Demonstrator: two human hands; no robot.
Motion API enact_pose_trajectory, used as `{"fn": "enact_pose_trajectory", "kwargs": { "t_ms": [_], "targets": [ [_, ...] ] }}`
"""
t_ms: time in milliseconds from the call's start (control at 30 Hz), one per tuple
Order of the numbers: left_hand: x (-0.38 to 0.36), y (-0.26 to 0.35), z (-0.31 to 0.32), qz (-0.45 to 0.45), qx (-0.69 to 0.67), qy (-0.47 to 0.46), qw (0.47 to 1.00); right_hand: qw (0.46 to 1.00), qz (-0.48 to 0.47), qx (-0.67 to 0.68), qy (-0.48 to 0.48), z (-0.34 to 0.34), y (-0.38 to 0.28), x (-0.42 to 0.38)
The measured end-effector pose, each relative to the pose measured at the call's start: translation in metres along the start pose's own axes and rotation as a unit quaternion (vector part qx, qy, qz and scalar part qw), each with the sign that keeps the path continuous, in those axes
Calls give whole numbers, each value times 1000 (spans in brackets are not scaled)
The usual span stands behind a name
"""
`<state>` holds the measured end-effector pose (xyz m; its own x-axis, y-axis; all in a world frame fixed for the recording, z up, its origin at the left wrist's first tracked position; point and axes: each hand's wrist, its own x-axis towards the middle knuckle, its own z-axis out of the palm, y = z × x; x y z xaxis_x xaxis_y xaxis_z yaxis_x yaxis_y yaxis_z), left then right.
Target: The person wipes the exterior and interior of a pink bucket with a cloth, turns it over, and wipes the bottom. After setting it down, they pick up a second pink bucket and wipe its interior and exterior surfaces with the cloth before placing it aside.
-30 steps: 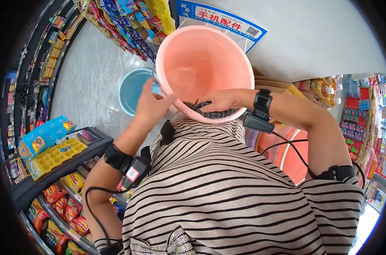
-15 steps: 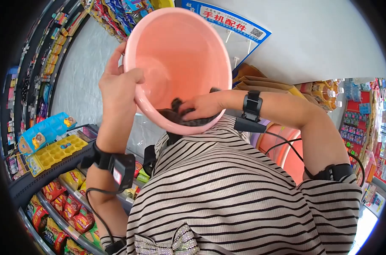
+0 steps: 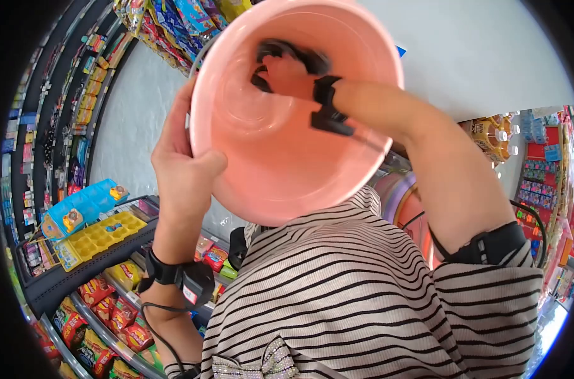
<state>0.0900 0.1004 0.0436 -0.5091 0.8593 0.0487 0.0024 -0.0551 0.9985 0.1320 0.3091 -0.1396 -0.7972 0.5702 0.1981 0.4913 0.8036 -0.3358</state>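
Observation:
A pink plastic bucket [image 3: 280, 158] is tilted so its mouth faces me. My left hand [image 3: 184, 161] grips its rim on the left side, thumb over the edge and fingers around the outside. My right hand [image 3: 284, 74] is deep inside, near the bottom and upper wall, closed on a dark cloth [image 3: 309, 57] that bunches around the fingers. Motion blurs the cloth and fingertips. A black strap with a small device [image 3: 330, 110] sits on my right wrist, and another device [image 3: 197, 284] is strapped to my left forearm.
Snack packets [image 3: 100, 303] fill a shelf rack at lower left, with a yellow tray [image 3: 103, 239] and a blue tray [image 3: 88, 205] above. Hanging packets [image 3: 173, 28] are beyond the bucket. More pink tubs [image 3: 397, 196] stand at right, near bottled drinks [image 3: 489, 136].
My right hand has moved with the dark cloth from the bucket's near rim to deep inside, toward its bottom. The bucket has shifted right and looks larger, with my left hand still on its rim.

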Motion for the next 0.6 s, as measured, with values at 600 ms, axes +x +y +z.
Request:
{"fn": "enact_pose_trajectory", "kwargs": {
  "t_ms": [600],
  "targets": [
    [-8, 2, 6, -18, 5, 10, 1000, 986, 15, -168, 13, 22, 6, 27]
  ]
}}
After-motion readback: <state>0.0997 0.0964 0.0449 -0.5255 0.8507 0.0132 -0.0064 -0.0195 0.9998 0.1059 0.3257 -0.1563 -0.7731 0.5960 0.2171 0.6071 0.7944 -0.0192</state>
